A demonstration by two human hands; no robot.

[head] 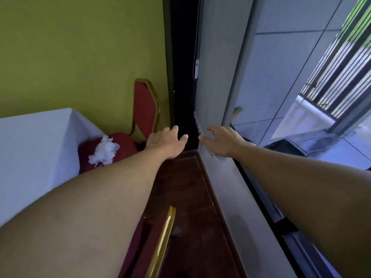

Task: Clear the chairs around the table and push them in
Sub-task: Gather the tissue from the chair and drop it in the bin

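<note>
red chair (144, 109), crumpled tissue (104, 150), outstretched hands

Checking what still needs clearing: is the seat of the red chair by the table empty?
No, a crumpled white paper wad lies on the red chair seat.

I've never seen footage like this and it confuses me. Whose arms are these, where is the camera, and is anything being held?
There is no machine here. The one picture comes from a wide-angle camera worn on a person's head, looking forward and down, so the two bare arms are that person's own. The left hand reaches with relaxed fingers toward a red chair by the green wall. Crumpled white paper lies on its seat. A table under a white cloth stands to the left. The right hand is spread open at the edge of a grey window covering. Neither hand holds anything. The gold frame at the bottom belongs to a second chair.
</note>
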